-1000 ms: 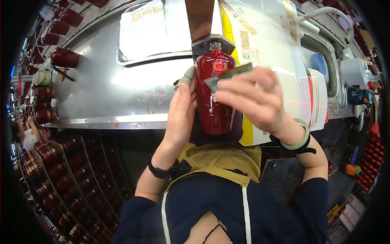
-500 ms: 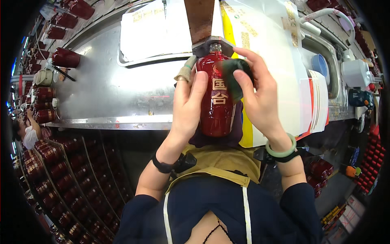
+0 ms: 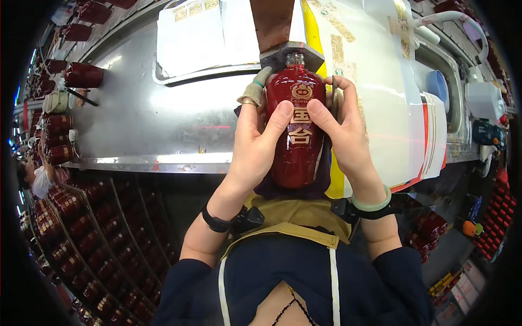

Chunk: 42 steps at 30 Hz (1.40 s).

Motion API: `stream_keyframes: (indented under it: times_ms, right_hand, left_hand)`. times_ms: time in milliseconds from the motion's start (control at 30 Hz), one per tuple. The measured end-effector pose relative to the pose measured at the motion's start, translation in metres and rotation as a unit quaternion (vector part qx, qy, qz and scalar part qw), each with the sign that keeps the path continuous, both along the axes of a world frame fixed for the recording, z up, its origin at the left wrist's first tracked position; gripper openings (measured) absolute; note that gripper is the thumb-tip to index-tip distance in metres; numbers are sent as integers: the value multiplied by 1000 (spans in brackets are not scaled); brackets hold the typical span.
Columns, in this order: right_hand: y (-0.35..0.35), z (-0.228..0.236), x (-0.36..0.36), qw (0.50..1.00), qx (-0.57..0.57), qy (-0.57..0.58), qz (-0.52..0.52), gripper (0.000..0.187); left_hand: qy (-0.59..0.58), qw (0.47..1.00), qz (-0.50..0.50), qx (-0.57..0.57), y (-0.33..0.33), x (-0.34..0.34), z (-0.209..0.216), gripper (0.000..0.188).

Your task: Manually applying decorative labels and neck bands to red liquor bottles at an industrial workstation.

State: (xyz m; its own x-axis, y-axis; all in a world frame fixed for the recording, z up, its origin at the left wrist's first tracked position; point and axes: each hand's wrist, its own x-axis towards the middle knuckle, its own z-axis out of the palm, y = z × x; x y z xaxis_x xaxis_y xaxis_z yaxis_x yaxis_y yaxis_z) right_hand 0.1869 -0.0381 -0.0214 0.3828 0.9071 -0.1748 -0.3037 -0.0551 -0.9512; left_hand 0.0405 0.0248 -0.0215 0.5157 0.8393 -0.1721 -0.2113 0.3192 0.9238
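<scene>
A glossy dark red bottle (image 3: 296, 163) with gold lettering and an emblem lies face up before me, its bare glass neck pointing away. The neck end meets a dark metal plate (image 3: 283, 54) at the foot of a brown upright piece. My left hand (image 3: 255, 133) grips the bottle's left side, thumb on the front; a knitted finger sleeve covers one finger. On the other side my right hand (image 3: 348, 125) clasps the bottle, thumb beside the lettering. A thin dark greyish piece (image 3: 335, 92) shows by its fingers; its kind is unclear. Beneath the bottle is a dark purple cloth (image 3: 321, 185).
A metal worktop (image 3: 163, 119) extends left, with a tray of white sheets (image 3: 190, 49) behind. Sheets with gold decals (image 3: 370, 81) lie right, before a sink (image 3: 454, 119) holding a blue cup (image 3: 436, 84). Racks of red bottles (image 3: 81, 233) stand lower left.
The dark green cloth seen in my right hand is no longer visible over the bottle. My right thumb has moved onto the bottle's front, uncovering the emblem. The left thumb has shifted inward.
</scene>
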Motion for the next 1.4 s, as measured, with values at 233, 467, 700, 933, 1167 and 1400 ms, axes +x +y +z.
stream_keyframes:
  times_ms: [233,467,700,933,1167,1400]
  right_hand:
    - [-3,-4,1,1000,-2,-5,1,57]
    - [-9,-3,7,998,6,58,-3,42]
    - [-10,17,28,999,29,-17,-30,34]
    - [4,47,44,914,139,-376,-59,34]
    - [13,55,37,957,145,-239,-74,30]
    - [13,6,7,999,-10,-36,-1,40]
  left_hand:
    - [8,1000,-10,28,-1,-3,3,64]
    - [240,739,-121,618,35,-27,12,61]
    - [218,707,-138,658,65,-19,5,80]
    - [191,749,-47,632,54,-11,-1,60]
    - [110,961,-5,254,30,7,16,36]
    - [22,998,-9,62,22,17,7,29]
